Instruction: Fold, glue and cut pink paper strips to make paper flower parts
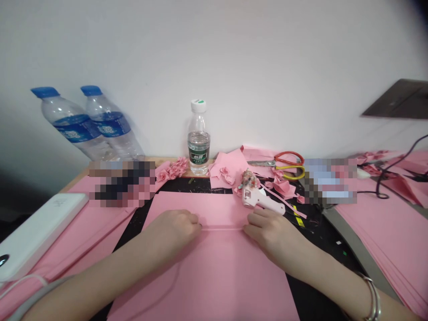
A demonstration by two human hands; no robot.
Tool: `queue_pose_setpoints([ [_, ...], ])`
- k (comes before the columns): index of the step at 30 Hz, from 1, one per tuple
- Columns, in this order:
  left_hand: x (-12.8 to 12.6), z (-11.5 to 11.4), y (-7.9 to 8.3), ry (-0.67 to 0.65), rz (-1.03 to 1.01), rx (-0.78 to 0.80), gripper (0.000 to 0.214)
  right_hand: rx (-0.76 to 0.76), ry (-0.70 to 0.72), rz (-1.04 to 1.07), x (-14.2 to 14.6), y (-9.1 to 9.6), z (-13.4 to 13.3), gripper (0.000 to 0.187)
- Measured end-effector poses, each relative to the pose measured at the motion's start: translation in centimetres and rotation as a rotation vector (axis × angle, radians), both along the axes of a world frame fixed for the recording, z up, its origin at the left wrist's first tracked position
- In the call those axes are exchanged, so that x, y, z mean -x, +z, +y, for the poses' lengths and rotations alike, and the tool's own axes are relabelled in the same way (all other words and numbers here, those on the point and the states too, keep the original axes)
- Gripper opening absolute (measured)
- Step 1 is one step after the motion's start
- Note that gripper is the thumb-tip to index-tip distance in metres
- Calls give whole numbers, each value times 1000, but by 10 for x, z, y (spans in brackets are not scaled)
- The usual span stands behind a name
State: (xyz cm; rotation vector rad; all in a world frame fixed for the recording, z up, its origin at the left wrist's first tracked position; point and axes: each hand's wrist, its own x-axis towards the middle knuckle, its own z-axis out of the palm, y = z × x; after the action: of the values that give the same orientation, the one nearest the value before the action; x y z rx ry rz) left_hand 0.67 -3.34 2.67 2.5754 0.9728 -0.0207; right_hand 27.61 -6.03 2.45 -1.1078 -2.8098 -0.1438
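The sheet (207,272) is plain pink; beyond it, a green-labelled bottle (199,154) and red-and-yellow-handled scissors (271,163); right of it, a cable (380,178), probably black.

Light pretty soft overall, faint shadows crossed pink paper (214,276). Edges looked stretched, top-right corner dark, some patches were pixelated.
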Motion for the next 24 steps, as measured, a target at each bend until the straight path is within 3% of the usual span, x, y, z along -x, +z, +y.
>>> queue_pose_setpoints([
  [4,-9,-16,-5,-39,235,-208,35,-45,14,-58,5,-1,-7,26],
  [9,-18,-36,-17,-33,381,-297,50,-124,-8,-89,12,-7,-17,25],
  [14,-25,-52,-14,-36,512,-347,61,-175,-79,-107,17,-15,-28,21],
  [19,-30,-61,-11,-7,543,-353,59,-200,-115,-115,19,-16,-34,20],
  [24,-28,-64,-21,34,477,-366,57,-186,-132,-117,18,-17,-35,24],
])
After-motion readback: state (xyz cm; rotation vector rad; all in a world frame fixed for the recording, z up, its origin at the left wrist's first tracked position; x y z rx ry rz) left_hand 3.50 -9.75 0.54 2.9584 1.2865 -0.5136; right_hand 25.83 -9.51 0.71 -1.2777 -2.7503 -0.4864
